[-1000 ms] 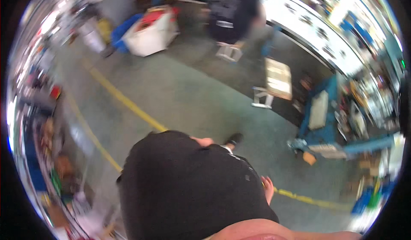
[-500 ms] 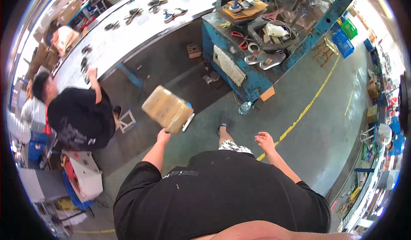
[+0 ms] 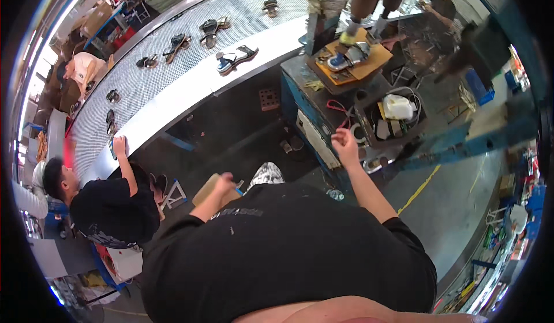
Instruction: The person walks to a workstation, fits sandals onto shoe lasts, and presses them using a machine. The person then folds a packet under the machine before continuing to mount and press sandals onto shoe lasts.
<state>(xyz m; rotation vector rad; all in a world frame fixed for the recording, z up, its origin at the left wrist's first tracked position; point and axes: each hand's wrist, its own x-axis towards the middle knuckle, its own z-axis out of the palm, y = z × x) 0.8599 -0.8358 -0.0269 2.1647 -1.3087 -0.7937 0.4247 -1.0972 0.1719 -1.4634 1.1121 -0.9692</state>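
Observation:
My left hand (image 3: 222, 184) is smeared by motion. It overlaps a tan, box-like block (image 3: 205, 189) low beside my leg, and whether they touch cannot be told. My right hand (image 3: 344, 146) is raised before the blue machine bench (image 3: 316, 139), fingers loosely curled and apart, with nothing visible in them. Close by lie red-handled scissors (image 3: 339, 108) and a dark tray (image 3: 369, 131) with a white plastic container (image 3: 399, 107). A blue-and-grey sandal (image 3: 345, 59) rests on an orange-brown pad (image 3: 377, 57) under the press. Light grey footwear (image 3: 378, 162) is partly hidden at the bench edge.
A long conveyor (image 3: 190, 78) carries several dark sandals (image 3: 176, 47), with one sandal (image 3: 235, 59) on its near metal edge. A co-worker in black (image 3: 115, 207) sits at left, one hand on that edge. A perforated brick (image 3: 269, 99) and plastic bottle (image 3: 334, 194) lie on the floor.
My view has come closer to the bench and conveyor. My right hand has risen toward the bench. The tan block now sits lower in view, partly covered by my left hand.

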